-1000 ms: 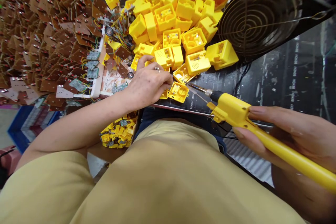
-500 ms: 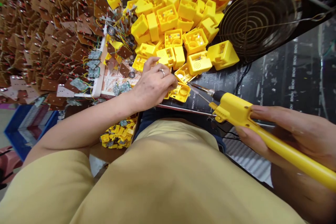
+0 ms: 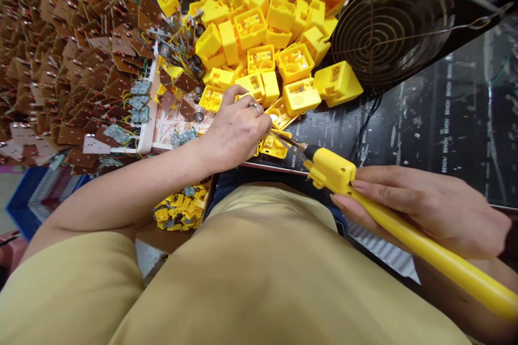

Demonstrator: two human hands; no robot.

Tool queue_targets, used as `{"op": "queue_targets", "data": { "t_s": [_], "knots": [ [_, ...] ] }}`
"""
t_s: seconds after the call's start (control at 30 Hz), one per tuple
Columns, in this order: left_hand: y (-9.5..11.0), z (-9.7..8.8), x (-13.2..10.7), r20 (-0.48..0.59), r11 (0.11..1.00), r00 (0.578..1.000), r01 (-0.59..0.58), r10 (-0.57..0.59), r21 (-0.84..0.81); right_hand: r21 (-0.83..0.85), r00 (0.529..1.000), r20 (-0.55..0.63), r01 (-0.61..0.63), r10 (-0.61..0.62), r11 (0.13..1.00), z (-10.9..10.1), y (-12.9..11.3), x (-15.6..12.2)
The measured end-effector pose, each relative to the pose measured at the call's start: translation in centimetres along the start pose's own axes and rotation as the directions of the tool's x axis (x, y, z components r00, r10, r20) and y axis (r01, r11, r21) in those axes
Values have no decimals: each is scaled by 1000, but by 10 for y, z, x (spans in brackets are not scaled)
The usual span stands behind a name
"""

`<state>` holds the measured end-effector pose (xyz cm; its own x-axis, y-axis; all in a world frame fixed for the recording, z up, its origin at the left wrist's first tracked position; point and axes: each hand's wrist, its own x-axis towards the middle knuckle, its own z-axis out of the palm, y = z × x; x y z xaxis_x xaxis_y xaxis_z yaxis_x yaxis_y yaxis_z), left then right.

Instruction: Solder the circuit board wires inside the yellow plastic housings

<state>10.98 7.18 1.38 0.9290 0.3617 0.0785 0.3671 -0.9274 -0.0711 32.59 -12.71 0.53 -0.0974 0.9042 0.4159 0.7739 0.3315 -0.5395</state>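
My right hand is wrapped round a yellow soldering iron with a thin feed tube beside its tip. The iron points left, and its tip reaches a small open yellow plastic housing at the bench edge, close to my left fingertips. My left hand, with a ring on one finger, is closed in a pinch at that housing; its fingertips and whatever they hold are hidden. Just behind lies another open yellow housing with a round part inside.
Yellow housings are heaped behind my hands. Brown circuit boards fill the left, beside a white tray edge and wired parts. A black fan stands back right on the dark bench. Below the bench is a box of yellow parts.
My right hand has moved left with the soldering iron, bringing its tip over the small housing by my left fingers. My left hand stays pinched in nearly the same place.
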Motion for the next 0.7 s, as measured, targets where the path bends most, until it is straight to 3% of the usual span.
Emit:
{"op": "queue_targets", "data": {
  "t_s": [0.13, 0.27, 0.43, 0.7],
  "knots": [
    [0, -4, 2, 77, 1000, 997, -1, 2, -24, -70, 987, 8, 160, -160, 985, -1, -4, 12],
    [1, -5, 2, 72, 998, 997, 11, -7, -67, -116, 955, -44, 285, -292, 951, -6, -9, 23],
    [2, -8, 3, 112, 999, 993, -29, 30, -14, -124, 984, 3, 176, -177, 976, -18, -9, 16],
    [1, -7, 4, 104, 1000, 994, -27, 28, -12, -103, 986, -44, 153, -159, 983, -13, -1, 7]
  ]
}}
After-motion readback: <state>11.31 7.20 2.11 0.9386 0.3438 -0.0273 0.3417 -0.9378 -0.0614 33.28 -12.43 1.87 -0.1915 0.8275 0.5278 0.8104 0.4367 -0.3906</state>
